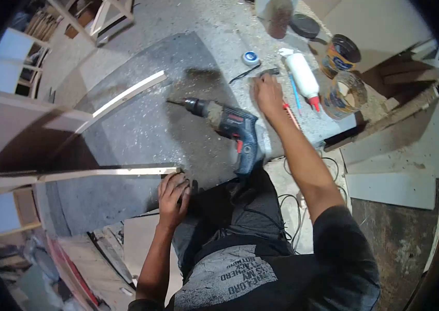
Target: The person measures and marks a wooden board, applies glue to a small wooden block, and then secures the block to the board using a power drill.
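Note:
My left hand (173, 196) rests at the near end of a pale wooden strip (115, 171), its fingers against the strip's end. My right hand (268, 94) reaches to the far side of the bench, its fingers closed at a small dark object (270, 72) that they partly hide. Between my hands a blue and black power drill (235, 122) lies on its side, bit pointing left. A white bottle with a red cap (302, 76), a blue pencil (295, 90) and a red slim tool (291, 115) lie right of my right hand. A round tape roll (250, 58) sits just beyond it.
The grey sheet (147, 124) covers much of the work surface. Two open tins (342, 53) (345, 96) stand at the right, near a dark round lid (305, 26). A wooden frame panel (27, 132) stands at the left. Black cables (298, 207) hang below the bench edge.

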The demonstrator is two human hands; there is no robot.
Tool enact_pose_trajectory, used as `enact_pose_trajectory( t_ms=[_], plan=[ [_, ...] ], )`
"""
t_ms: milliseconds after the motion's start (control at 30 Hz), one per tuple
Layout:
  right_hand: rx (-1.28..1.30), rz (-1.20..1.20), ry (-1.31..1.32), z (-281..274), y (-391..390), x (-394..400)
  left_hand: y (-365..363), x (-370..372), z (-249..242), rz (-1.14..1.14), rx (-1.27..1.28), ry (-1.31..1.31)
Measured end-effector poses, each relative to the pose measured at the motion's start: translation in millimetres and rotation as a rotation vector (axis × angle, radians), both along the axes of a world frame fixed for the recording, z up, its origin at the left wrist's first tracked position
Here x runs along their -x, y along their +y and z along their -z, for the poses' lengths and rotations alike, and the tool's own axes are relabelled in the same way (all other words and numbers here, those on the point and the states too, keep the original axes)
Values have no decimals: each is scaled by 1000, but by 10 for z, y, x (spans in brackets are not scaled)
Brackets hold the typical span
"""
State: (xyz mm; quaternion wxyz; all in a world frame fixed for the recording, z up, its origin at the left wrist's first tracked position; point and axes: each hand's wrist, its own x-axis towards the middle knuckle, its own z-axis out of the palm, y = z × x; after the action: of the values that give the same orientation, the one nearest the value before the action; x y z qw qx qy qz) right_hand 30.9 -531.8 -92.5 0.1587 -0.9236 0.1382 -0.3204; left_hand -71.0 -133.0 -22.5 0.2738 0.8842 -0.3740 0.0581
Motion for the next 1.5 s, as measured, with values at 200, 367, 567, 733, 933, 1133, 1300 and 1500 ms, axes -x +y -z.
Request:
enact_pose_trajectory(
  t_ms=[200, 367, 567, 733, 933, 1133, 1300, 1500],
  plan=[
    [129, -77, 238, 19, 2, -162, 740, -303, 280, -403, 75, -75],
    [-62, -79, 146, -413, 446, -179, 863, -671, 405, -478, 62, -154],
    [-568, -763, 309, -690, 2092, 139, 809, -742, 588, -594, 36, -107],
    [-584, -919, 477, -713, 2709, 238, 859, -710, 565, -595, 32, -83],
    [-266, -1026, 489, -760, 2846, 222, 896, -718, 648, -618, 35, -117],
    [232, -1057, 525, -805, 3045, 196, 910, -702, 653, -634, 48, -130],
    [432, -1125, 511, -805, 3098, 136, 923, -690, 669, -641, 68, -158],
    [259, -1117, 584, -788, 3033, 159, 925, -678, 713, -651, 91, -182]
  ],
)
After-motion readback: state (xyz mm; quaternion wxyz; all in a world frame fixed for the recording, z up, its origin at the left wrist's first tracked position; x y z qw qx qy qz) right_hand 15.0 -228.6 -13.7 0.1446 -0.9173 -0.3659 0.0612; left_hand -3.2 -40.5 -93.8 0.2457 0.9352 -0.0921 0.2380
